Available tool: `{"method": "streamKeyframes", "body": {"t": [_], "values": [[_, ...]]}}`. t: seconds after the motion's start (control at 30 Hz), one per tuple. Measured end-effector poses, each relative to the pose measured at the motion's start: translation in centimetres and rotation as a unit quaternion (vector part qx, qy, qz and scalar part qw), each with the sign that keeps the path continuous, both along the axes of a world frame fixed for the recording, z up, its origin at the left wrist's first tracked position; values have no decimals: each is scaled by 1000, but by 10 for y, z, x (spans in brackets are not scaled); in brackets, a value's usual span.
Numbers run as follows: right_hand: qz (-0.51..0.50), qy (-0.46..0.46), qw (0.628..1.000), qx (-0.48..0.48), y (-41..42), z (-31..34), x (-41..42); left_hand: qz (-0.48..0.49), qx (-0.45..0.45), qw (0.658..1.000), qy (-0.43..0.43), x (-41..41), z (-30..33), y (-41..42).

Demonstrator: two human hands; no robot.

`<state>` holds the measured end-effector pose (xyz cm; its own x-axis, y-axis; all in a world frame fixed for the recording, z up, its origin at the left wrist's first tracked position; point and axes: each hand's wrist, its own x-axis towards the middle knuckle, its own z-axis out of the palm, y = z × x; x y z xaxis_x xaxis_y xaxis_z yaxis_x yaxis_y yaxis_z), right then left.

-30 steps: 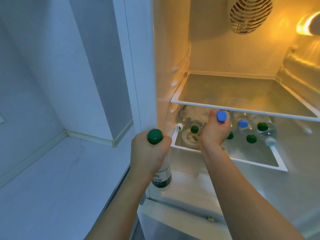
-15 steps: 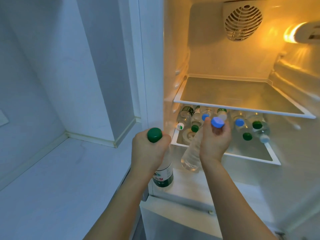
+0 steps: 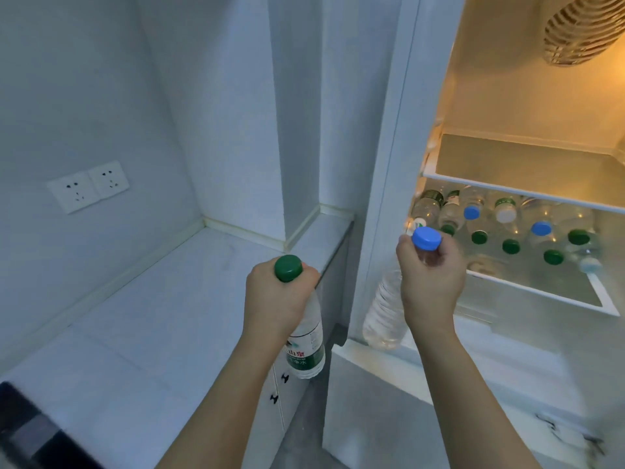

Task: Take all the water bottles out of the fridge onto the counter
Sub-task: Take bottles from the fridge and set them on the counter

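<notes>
My fingers (image 3: 306, 270) are curled round the necks of two bottles: my left hand (image 3: 275, 301) holds the green-capped bottle (image 3: 306, 346) over the bench's edge, my right hand (image 3: 431, 286) the blue-capped bottle (image 3: 385, 316) just outside the fridge (image 3: 527, 106). I judge this the carrying step. Next, both need swinging left and setting upright on the bench (image 3: 142, 319), well back from the edge. Many more bottles (image 3: 507, 228) lie on the lower shelf (image 3: 541, 296).

White fridge shelf (image 3: 527, 287), water bottles (image 3: 507, 231) lying on it
</notes>
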<state>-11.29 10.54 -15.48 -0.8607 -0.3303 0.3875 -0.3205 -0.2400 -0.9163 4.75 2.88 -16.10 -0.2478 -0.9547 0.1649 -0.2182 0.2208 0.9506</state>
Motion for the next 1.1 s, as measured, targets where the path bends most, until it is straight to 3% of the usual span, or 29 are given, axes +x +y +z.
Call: {"method": "streamKeyframes", "body": {"t": [0.47,0.77,1.1], "values": [[232,2,972,17,-25,-14,188,158,44,986,-12,191,-12,39],[452,0,891,28,-22,-20,301,358,42,932,-27,292,-11,110],[636,2,771,39,43,-10,444,485,25,873,-39,418,-8,223]]}}
